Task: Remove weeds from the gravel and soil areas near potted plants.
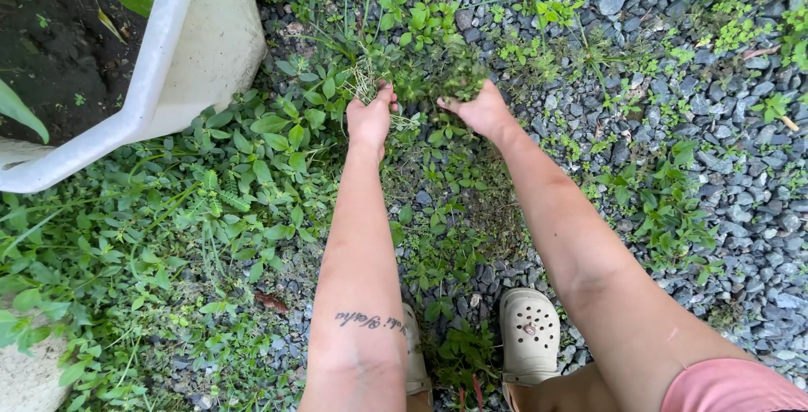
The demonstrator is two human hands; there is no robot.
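My left hand (369,117) is closed around a thin bunch of grass stems (364,82) that rise from the ground among leafy weeds. My right hand (481,110) grips a dense clump of small-leaved green weeds (459,75) just to the right. Both arms reach forward and down over grey gravel (724,168) overgrown with low plants. The two hands are close together, about a hand's width apart. The roots and the lower stems are hidden by leaves.
A large white planter (181,50) filled with dark soil stands at the upper left. Thick broad-leaved weeds (168,235) cover the ground on the left. My feet in pale clogs (528,332) stand at the bottom. A pale rounded object (25,382) sits at the bottom-left corner.
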